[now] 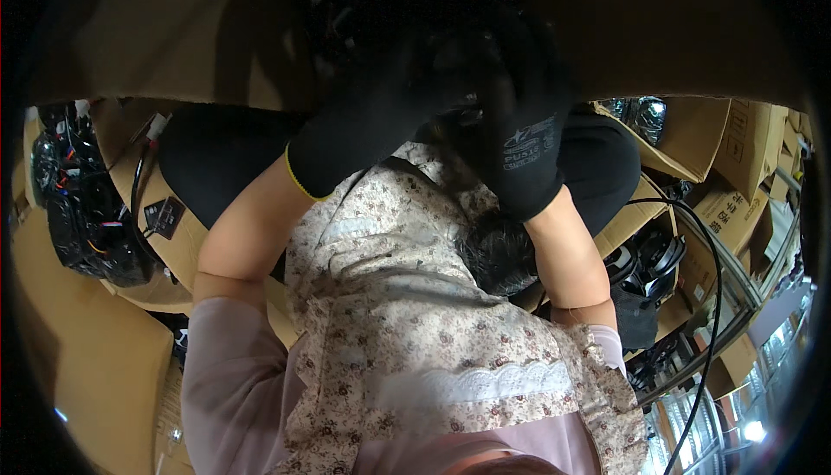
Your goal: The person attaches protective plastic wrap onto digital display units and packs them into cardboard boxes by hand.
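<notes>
Both my hands wear black gloves and meet in deep shadow above my lap, in front of a cardboard box's dark opening. My left hand [372, 120], with a yellow cuff edge, reaches in from the left; its fingers are smeared and lost in the dark. White print marks the back of my right hand [528, 120], whose fingers look curled. Between the hands a dark thing shows a small glint, but its kind cannot be made out. A shiny black plastic-wrapped bundle [500, 254] lies beside my right forearm, against the flowered apron [415, 302].
A large cardboard box [675, 34] spans the far side, with small dark items inside. At left, plastic-wrapped black parts with coloured wires [86, 207] sit on cardboard. On the right are open cartons [727, 207], dark devices [649, 259], a metal rack and a hanging black cable [717, 302].
</notes>
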Available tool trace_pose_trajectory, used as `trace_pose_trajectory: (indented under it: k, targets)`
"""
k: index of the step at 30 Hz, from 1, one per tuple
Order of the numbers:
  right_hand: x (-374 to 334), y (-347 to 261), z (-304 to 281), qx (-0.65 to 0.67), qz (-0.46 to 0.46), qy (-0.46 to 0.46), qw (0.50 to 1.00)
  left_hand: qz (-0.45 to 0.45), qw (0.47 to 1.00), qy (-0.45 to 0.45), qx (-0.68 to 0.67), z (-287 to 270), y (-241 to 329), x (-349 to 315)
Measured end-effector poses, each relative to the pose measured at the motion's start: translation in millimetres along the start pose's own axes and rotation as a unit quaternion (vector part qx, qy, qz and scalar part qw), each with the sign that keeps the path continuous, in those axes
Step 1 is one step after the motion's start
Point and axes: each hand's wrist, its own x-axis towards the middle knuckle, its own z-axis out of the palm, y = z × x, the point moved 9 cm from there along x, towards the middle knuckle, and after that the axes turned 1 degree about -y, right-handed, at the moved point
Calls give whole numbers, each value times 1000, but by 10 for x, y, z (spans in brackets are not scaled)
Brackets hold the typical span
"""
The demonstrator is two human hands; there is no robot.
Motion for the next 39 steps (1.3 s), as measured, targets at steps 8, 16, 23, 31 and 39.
trace_pose_trajectory:
  k: [8, 16, 23, 31, 39]
  targets:
    - [-296, 552, -98, 307, 150, 108, 933, -151, 969, 130, -144, -274, -200, 35]
    - [-268, 399, -46, 109, 49, 70, 990, -205, 937, 188, -212, -248, -134, 96]
    - [-155, 383, 25, 277, 103, 36, 955, -167, 978, 95, -85, -143, -24, 134]
    - [-490, 564, 683, 50, 46, 43, 997, -149, 939, 142, 275, -269, -745, 5]
    - [-522, 805, 735, 407, 293, 18, 865, -111, 933, 234, -248, -440, -211, 326]
